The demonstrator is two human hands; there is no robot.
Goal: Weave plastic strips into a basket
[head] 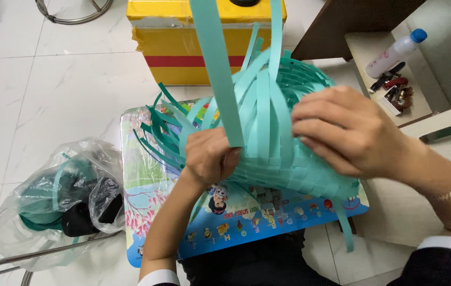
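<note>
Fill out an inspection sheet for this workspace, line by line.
Surface: small table with a colourful cartoon top, on a white tiled floor.
Job's things: half-woven teal basket lying on the table, loose strips fanning out.
Clutter: clear plastic bag of teal strips and dark items on the floor.
Grippers: left hand pinches an upright teal strip; right hand presses on the basket.
Cables: nothing seen.
Surroundings: yellow box behind; white bottle and small tools on a side shelf.
</note>
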